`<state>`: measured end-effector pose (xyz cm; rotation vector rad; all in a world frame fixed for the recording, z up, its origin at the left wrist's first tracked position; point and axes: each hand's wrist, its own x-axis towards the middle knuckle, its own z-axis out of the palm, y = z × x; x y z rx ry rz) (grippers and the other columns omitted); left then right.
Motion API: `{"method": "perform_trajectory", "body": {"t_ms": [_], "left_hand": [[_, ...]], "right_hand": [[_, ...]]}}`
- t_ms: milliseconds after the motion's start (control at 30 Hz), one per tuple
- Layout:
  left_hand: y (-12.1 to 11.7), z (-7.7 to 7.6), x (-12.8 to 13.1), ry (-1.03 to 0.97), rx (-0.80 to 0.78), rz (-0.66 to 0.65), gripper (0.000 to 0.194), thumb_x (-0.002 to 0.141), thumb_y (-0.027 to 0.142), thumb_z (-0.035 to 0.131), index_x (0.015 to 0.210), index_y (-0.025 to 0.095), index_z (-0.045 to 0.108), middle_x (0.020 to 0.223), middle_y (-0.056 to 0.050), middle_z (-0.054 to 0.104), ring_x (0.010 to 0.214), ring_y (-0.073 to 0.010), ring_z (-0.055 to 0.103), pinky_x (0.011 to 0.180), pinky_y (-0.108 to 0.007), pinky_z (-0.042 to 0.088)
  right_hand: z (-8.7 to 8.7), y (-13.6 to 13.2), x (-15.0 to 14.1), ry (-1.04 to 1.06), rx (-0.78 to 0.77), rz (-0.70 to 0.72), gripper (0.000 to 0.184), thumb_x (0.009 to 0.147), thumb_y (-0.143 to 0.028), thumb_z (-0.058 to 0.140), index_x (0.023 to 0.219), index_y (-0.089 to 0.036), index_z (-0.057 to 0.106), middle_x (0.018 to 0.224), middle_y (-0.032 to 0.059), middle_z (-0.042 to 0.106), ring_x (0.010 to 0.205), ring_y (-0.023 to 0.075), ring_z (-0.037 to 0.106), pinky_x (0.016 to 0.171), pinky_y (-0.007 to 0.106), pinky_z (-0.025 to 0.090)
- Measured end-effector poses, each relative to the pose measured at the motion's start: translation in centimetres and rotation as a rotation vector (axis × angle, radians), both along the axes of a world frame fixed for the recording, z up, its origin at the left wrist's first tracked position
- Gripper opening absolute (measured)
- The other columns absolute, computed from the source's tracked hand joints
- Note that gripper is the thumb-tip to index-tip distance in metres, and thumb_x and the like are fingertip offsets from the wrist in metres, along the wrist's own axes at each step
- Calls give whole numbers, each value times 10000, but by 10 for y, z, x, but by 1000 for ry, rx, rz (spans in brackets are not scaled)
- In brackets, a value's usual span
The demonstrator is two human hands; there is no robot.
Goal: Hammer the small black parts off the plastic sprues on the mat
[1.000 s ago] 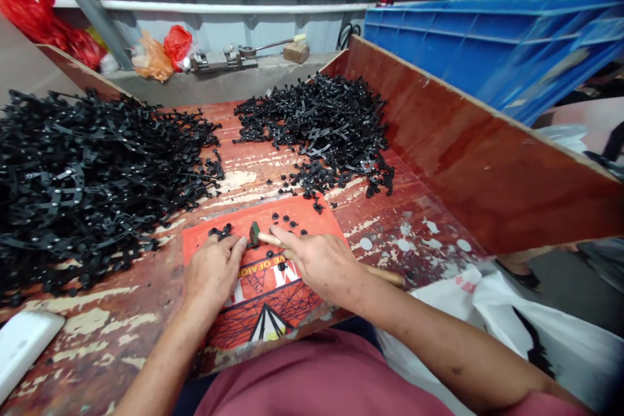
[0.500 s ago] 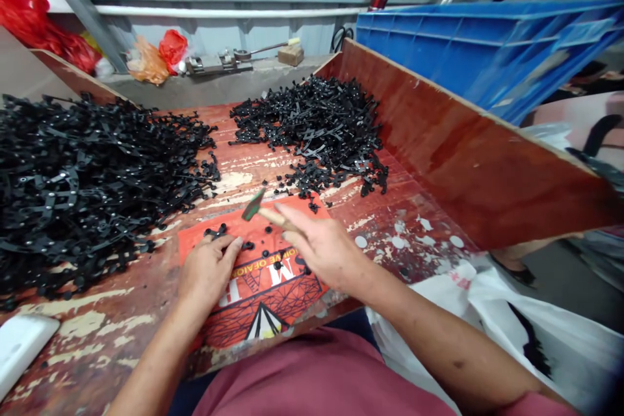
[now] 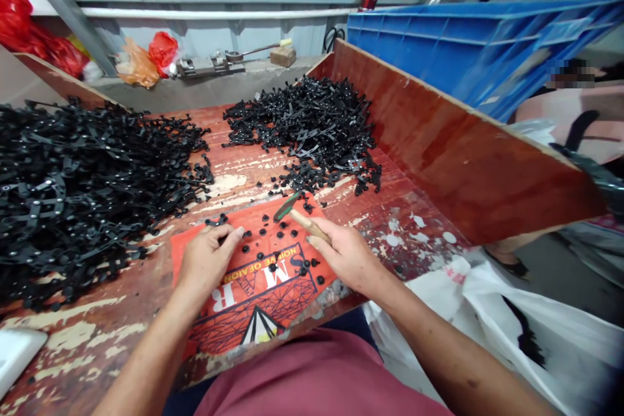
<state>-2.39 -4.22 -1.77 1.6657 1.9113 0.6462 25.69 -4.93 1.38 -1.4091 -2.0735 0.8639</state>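
My right hand (image 3: 344, 253) grips the wooden handle of a small hammer (image 3: 295, 209), whose green head is raised and tilted over the far edge of an orange printed mat (image 3: 263, 296). My left hand (image 3: 207, 259) rests on the mat's left part, its fingers curled and pressed down beside a small black plastic part (image 3: 217, 220). Several small black round pieces (image 3: 280, 234) lie scattered on the mat between my hands.
A large heap of black plastic strips (image 3: 73, 182) fills the left of the worn red wooden bench (image 3: 390, 221); a smaller heap (image 3: 312, 123) lies at the back. A red board wall (image 3: 463, 156) runs along the right, with blue crates (image 3: 463, 45) behind and white bags (image 3: 511, 318) below.
The hammer head, down on the mat a second ago, has lifted and swung right. My right hand drew back to the right. My left hand has barely shifted on the mat.
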Motion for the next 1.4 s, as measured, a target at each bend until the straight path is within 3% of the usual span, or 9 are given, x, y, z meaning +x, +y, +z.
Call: {"method": "perform_trajectory", "body": {"t_ms": [200, 300, 533, 767, 900, 967, 1100, 1267, 1400], "left_hand": [[24, 9, 20, 153, 3, -94, 428, 905, 531, 448, 844, 240, 757, 840, -46, 736, 849, -253, 635, 756, -331, 438], [25, 8, 21, 183, -19, -111, 426, 915, 523, 431, 814, 247, 740, 794, -38, 721, 832, -248, 637, 738, -318, 435], [20, 7, 25, 235, -45, -99, 407, 919, 518, 435, 806, 253, 723, 752, -46, 650, 781, -246, 626, 679, -310, 399], [20, 1, 24, 268, -18, -102, 413, 928, 495, 438, 884, 247, 766, 766, -57, 670, 787, -245, 622, 683, -311, 385], [20, -1, 22, 244, -20, -79, 426, 925, 521, 442, 911, 254, 774, 808, -59, 671, 796, -239, 628, 692, -302, 393], [20, 0, 22, 257, -31, -95, 447, 935, 522, 416, 926, 253, 773, 811, -63, 665, 808, -242, 629, 688, -299, 392], [19, 3, 24, 345, -46, -123, 481, 960, 498, 353, 992, 258, 768, 855, -74, 651, 816, -246, 626, 684, -302, 387], [18, 2, 25, 386, -56, -112, 502, 966, 509, 328, 1017, 262, 762, 878, -77, 640, 833, -251, 629, 703, -306, 393], [18, 4, 25, 395, -76, -131, 503, 974, 498, 309, 1028, 272, 756, 867, -73, 629, 837, -249, 628, 687, -306, 384]], "right_hand": [[4, -1, 5, -84, -5, 10, 530, 976, -225, 467, 1480, -391, 461, 1036, -15, 753, 759, 156, 662, 741, 260, 494], [2, -1, 7, -57, -9, 20, 517, 984, -223, 459, 1479, -375, 469, 1061, -6, 750, 805, 162, 673, 790, 273, 499], [-1, 2, 5, -39, -31, 3, 488, 989, -255, 492, 1462, -375, 490, 991, -26, 749, 787, 163, 679, 733, 259, 495], [12, 1, -2, -103, 56, 83, 506, 1022, -240, 435, 1503, -396, 418, 1212, -17, 725, 840, 152, 708, 800, 277, 538], [17, -1, -11, -61, 163, 97, 519, 1044, -244, 404, 1547, -358, 342, 1358, -13, 644, 1066, 175, 676, 944, 314, 523], [15, 0, -18, -132, 174, 100, 527, 1045, -254, 407, 1556, -354, 324, 1286, 1, 689, 1050, 194, 685, 906, 326, 539], [9, 3, -26, -408, 119, 106, 529, 1016, -271, 481, 1529, -360, 386, 984, 17, 773, 790, 211, 721, 677, 301, 542], [10, 1, -25, -232, 217, 97, 548, 1058, -262, 379, 1582, -348, 245, 1213, 16, 721, 948, 182, 693, 809, 293, 526], [10, 1, -28, -446, 150, 114, 516, 1023, -278, 460, 1531, -334, 390, 885, 19, 766, 706, 199, 692, 640, 289, 493]]}}
